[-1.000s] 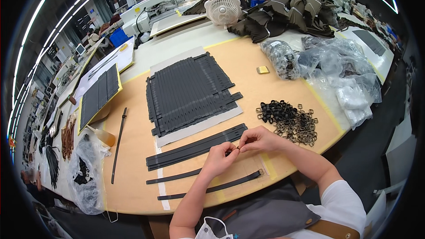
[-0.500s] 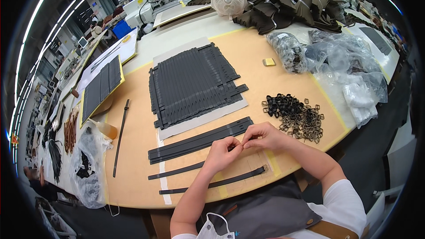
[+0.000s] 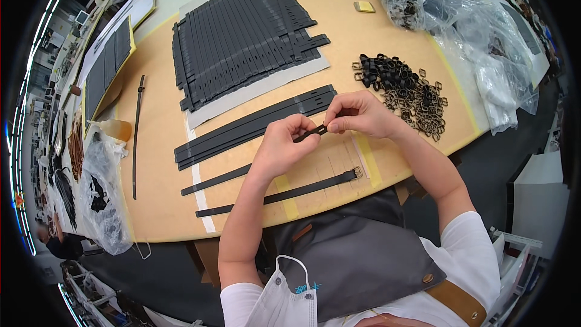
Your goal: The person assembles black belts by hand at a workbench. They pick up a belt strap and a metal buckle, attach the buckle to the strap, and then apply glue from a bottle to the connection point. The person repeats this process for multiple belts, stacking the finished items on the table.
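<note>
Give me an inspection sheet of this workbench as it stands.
Surface: tan worktable with tape marks, mostly covered.
Job's things: black strap pinched at its end by both hands; finished strap with buckle lies nearer the person; short row of straps beside it.
Clutter: large strap stack, pile of buckles and loops, plastic bags, glue bottle.
Grippers: left hand and right hand both closed on the strap end.
Cables: nothing seen.
Surroundings: other workbenches at left.

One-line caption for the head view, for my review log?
Both hands, left hand and right hand, pinch a black strap end over a table.
</note>
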The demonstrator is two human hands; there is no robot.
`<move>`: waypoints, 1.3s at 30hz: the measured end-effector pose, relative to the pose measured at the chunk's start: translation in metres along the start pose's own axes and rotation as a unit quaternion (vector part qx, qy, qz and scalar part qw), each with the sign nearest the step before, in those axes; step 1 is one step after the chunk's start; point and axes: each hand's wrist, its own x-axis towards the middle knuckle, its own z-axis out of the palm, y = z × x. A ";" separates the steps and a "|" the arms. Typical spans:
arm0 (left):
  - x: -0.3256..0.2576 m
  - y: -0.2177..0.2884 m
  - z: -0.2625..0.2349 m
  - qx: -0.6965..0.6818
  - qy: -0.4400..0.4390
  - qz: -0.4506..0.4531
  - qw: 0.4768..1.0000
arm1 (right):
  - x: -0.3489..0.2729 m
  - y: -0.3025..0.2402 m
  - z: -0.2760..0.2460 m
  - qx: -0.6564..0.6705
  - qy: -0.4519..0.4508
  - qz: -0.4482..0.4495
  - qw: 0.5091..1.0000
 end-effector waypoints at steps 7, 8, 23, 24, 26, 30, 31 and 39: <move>-0.001 0.003 -0.004 0.009 -0.025 -0.032 0.999 | -0.002 -0.002 0.002 -0.115 0.011 -0.034 0.993; -0.001 0.004 -0.004 -0.007 -0.026 -0.034 0.999 | -0.001 -0.001 0.001 -0.118 0.010 -0.034 0.992; -0.003 0.008 0.006 0.061 -0.014 0.042 0.997 | 0.004 0.009 -0.001 -0.004 -0.025 0.035 0.999; -0.003 0.008 0.007 0.071 -0.015 0.042 0.996 | 0.004 0.009 -0.002 -0.008 -0.029 0.048 0.998; -0.003 0.004 0.009 0.093 -0.016 0.071 0.993 | 0.004 0.013 -0.004 -0.024 -0.036 0.059 0.997; -0.004 0.005 0.012 0.133 -0.019 0.087 0.987 | 0.001 0.007 -0.003 -0.058 -0.032 0.104 0.992; -0.004 0.004 0.013 0.130 -0.019 0.092 0.987 | 0.001 0.005 -0.002 -0.061 -0.023 0.114 0.991; -0.004 0.005 0.011 0.109 0.012 0.116 0.987 | 0.005 0.006 0.004 0.015 0.017 0.082 0.996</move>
